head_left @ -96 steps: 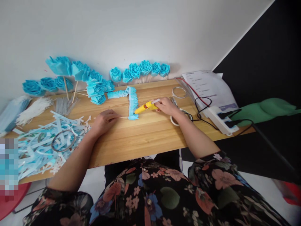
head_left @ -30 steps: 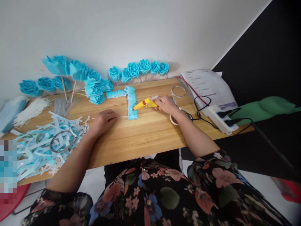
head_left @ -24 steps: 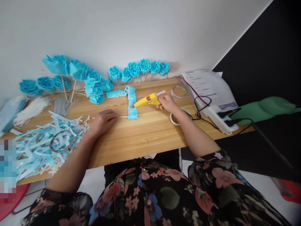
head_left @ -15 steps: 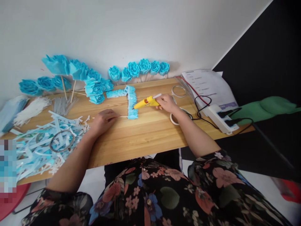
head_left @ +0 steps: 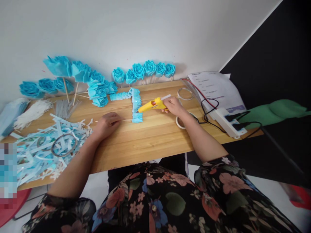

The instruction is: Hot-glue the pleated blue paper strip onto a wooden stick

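Observation:
My right hand (head_left: 172, 105) is closed round the handle of a yellow glue gun (head_left: 152, 105). The gun's nozzle points left and down at a pleated blue crepe paper strip (head_left: 136, 100); whether the tip touches it I cannot tell. The strip runs toward me along the table, and its far end bends off to the left. Between the fingers of my left hand (head_left: 110, 123) is a thin wooden stick (head_left: 127, 120), lying flat with its right end against the strip's near end.
Blue paper roses (head_left: 138, 72) on sticks lean along the wall. Paper scraps (head_left: 55, 145) cover the table's left side. Tape rolls (head_left: 185, 94), printed sheets (head_left: 213, 87) and a white power strip (head_left: 229, 123) with black cables lie to the right.
My right hand and the back of the glue gun have shifted very slightly right and up. My left hand, the stick and the strip stay in place.

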Action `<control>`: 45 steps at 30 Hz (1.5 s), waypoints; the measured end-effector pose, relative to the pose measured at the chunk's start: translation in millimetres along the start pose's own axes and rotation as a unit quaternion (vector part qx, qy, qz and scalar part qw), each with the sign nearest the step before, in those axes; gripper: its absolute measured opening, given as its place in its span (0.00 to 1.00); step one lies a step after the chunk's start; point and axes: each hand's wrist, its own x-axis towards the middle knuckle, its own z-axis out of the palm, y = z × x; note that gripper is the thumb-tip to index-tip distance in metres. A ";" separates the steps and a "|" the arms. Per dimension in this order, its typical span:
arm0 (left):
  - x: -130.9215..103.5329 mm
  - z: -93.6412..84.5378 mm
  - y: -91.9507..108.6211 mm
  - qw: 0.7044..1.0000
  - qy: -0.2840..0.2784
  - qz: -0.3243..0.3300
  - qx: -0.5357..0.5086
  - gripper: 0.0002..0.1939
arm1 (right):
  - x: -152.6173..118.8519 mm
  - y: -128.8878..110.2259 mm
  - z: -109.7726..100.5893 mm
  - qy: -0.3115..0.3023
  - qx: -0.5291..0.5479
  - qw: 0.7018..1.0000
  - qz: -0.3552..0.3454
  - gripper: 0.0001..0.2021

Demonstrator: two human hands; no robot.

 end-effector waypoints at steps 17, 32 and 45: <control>1.0 -1.6 2.3 1.000 -0.002 -0.003 0.001 0.16 | -0.6 1.3 1.0 -0.014 -0.065 0.998 -0.006 0.26; -1.8 2.1 -2.7 1.000 0.017 0.025 0.007 0.16 | -0.4 0.8 0.7 -0.017 -0.030 0.999 -0.002 0.25; -1.0 1.4 1.3 1.000 0.023 0.014 -0.008 0.14 | 2.6 5.8 1.3 -0.069 -0.099 0.992 0.019 0.26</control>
